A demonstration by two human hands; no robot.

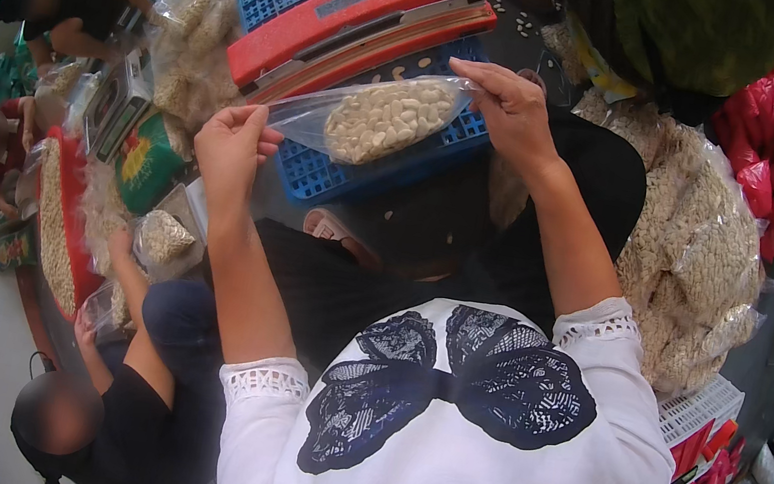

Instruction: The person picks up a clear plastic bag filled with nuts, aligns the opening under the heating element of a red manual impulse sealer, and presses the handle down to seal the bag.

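Observation:
Between my two hands a clear plastic bag is stretched, with pale flat seeds or beans gathered in its middle. My left hand pinches the bag's flat end between thumb and fingers. At the other end, my right hand grips the upper corner. The bag hangs above a blue plastic crate, close in front of a red bag sealer that rests on the crates. A few loose seeds lie by the sealer's near edge.
Filled bags are heaped at right, beside red plastic bags and a white crate. More filled bags, a scale and a red tray of seeds stand left. Several people sit nearby.

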